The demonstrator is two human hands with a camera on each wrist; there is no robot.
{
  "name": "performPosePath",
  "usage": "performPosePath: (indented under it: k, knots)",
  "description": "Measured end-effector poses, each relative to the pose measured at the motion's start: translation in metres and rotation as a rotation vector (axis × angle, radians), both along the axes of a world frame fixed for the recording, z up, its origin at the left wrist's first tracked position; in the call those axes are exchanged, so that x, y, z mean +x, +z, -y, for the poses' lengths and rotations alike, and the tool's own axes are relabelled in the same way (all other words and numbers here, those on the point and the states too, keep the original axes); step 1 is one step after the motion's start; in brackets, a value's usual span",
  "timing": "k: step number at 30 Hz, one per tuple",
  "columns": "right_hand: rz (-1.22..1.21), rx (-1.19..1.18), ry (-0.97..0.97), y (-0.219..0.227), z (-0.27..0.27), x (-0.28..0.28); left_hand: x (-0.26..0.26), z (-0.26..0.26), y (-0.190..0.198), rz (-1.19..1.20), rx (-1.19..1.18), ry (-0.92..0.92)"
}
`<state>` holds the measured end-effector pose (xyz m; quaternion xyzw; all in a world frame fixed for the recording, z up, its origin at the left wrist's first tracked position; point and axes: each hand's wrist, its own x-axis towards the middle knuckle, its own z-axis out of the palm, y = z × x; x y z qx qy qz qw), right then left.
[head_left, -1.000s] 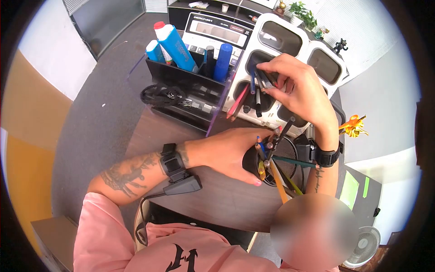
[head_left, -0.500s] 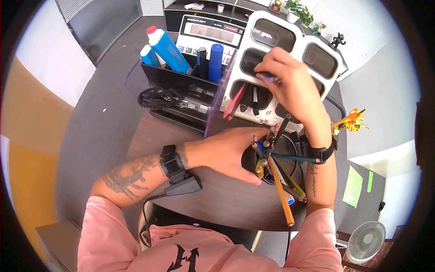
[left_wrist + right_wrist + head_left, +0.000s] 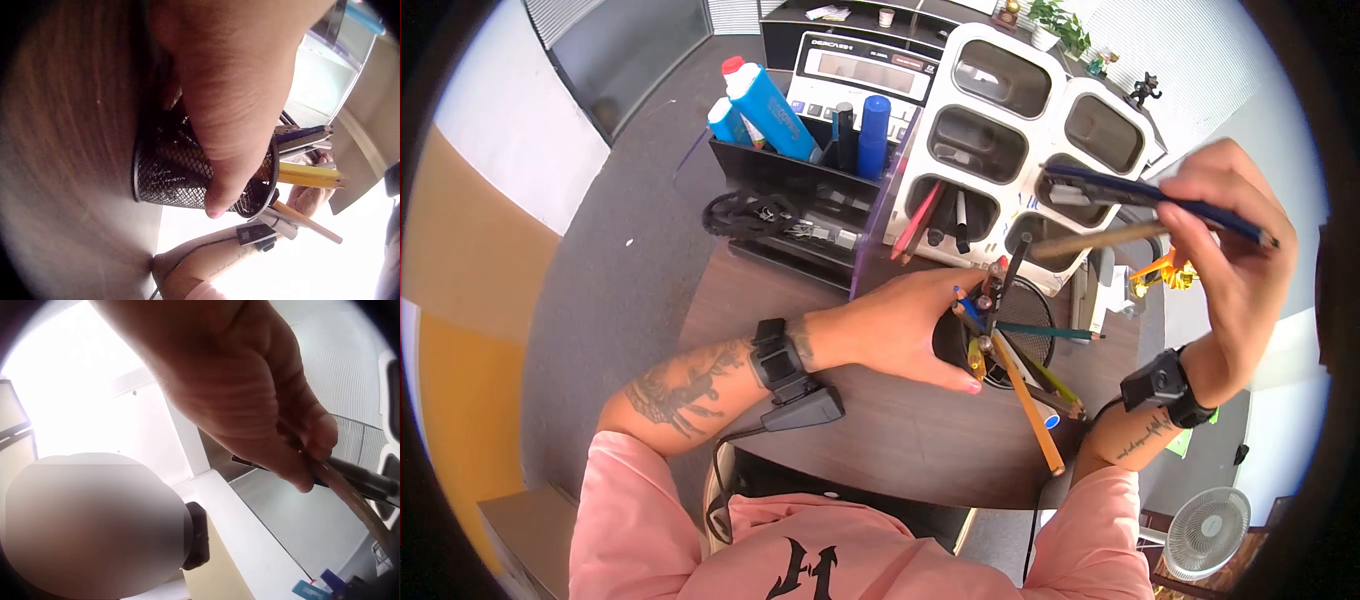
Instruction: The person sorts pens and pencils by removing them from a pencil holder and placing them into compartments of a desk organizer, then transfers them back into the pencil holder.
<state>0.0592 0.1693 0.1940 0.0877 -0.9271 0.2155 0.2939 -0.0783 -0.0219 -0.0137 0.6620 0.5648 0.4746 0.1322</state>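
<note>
A black mesh pencil cup stands on the desk, and my left hand grips its side; in the left wrist view the thumb lies across the mesh. Out of the cup lean several pencils and pens, among them an orange-yellow pencil and a dark green pencil. My right hand is raised at the right, pinching a small bunch between thumb and fingers. That bunch includes a dark blue pencil and a brown pencil, blurred, both reaching over the white organizer.
In the organizer's near-left compartment stand a pink pencil and several dark pens. Left of it are a black desk caddy with a blue marker and blue bottles, then a calculator behind. An orange ornament stands at the right.
My right hand has lifted the pens and pencils out of the organizer's middle-left compartment and swung right. The left hand stays on the cup.
</note>
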Motion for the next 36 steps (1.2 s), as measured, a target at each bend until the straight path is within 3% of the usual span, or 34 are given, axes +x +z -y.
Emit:
performPosePath:
  k: [3, 6, 9, 11, 13, 17, 18, 21, 22, 23, 25, 27, 29, 30, 33, 34, 35, 36]
  knots:
    - [0.098, 0.085, 0.04, 0.01, 0.004, 0.017, 0.0, -0.001, 0.0, 0.033, -0.025, 0.011]
    - [0.178, 0.087, 0.169, 0.005, 0.016, 0.014, 0.0, -0.001, 0.005, 0.111, -0.086, -0.007]
    - [0.292, 0.052, 0.371, -0.009, 0.03, 0.002, -0.007, 0.001, 0.003, 0.0, -0.027, -0.028]
    - [0.336, 0.109, 0.396, -0.014, 0.039, -0.006, -0.005, 0.005, 0.014, 0.083, -0.109, -0.031]
    - [0.346, 0.055, 0.392, -0.027, 0.041, -0.017, -0.005, 0.006, 0.019, 0.213, -0.219, -0.012]
    - [0.415, -0.024, 0.293, -0.053, 0.027, -0.028, -0.007, 0.005, 0.01, -0.139, -0.089, 0.024]
    - [0.439, -0.062, 0.273, -0.057, 0.023, -0.027, -0.004, 0.009, 0.017, 0.122, -0.23, -0.004]
    - [0.51, -0.201, 0.124, -0.067, 0.02, -0.009, -0.004, 0.011, 0.011, 0.144, -0.381, 0.011]
    - [0.471, -0.204, 0.114, -0.071, 0.014, -0.003, 0.0, 0.007, 0.017, 0.326, -0.366, 0.016]
    - [0.463, -0.208, 0.096, -0.074, 0.014, 0.004, 0.003, 0.006, 0.017, 0.316, -0.369, -0.001]
    - [0.156, -0.452, 0.163, -0.082, 0.017, 0.017, 0.003, 0.006, 0.016, 0.465, -0.374, -0.037]
    - [0.058, -0.419, 0.14, -0.101, 0.008, 0.024, 0.001, 0.008, 0.011, 0.357, -0.431, -0.034]
    - [-0.074, -0.75, 0.2, -0.129, 0.0, 0.026, -0.002, 0.008, 0.0, 0.451, -0.355, -0.013]
    - [-0.028, -0.721, 0.235, -0.145, -0.01, 0.028, -0.007, 0.014, -0.014, 0.357, -0.346, -0.018]
    - [0.006, -0.778, 0.236, -0.158, 0.001, 0.027, -0.003, 0.015, -0.001, 0.1, -0.352, 0.027]
    - [0.037, -0.695, 0.26, -0.158, 0.004, 0.026, 0.001, 0.012, 0.0, 0.237, -0.349, 0.032]
    - [0.084, -0.742, 0.268, -0.156, 0.012, 0.029, 0.009, 0.01, 0.003, 0.212, -0.358, 0.011]
    - [0.076, -0.633, 0.28, -0.157, 0.012, 0.028, 0.018, 0.006, 0.008, 0.183, -0.293, 0.119]
